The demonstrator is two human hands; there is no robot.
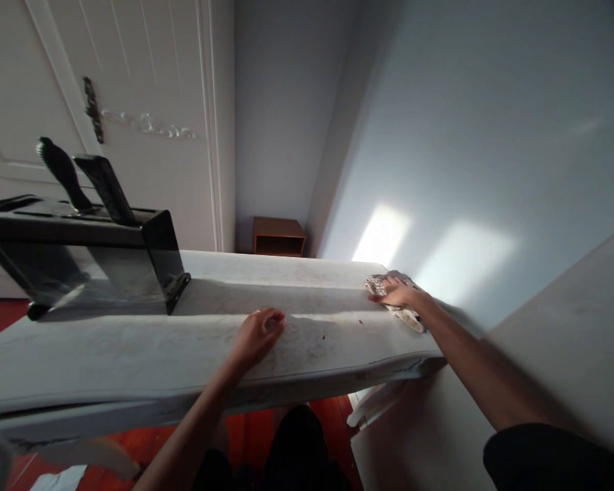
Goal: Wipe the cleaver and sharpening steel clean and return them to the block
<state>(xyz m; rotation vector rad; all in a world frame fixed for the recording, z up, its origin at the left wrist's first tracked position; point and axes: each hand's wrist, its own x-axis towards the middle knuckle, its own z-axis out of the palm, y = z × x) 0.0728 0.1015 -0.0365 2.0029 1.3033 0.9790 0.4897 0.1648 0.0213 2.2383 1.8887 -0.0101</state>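
Observation:
My right hand (398, 293) presses a crumpled, patterned cloth (412, 318) onto the far right end of a worn white table (148, 348), close to the wall. The cloth bunches out on both sides of the fingers. Over the middle of the tabletop is my left hand (260, 334), its fingers curled in towards the thumb and nothing visible in them. Two small dark crumbs (324, 337) lie on the surface between my hands.
A black knife block (82, 225) with clear sides stands on the table's left, two dark handles sticking up. White cabinet doors (148, 82) rise behind it. A small brown open box-shaped unit (279, 228) sits beyond the table. The bluish wall (471, 136) borders the right.

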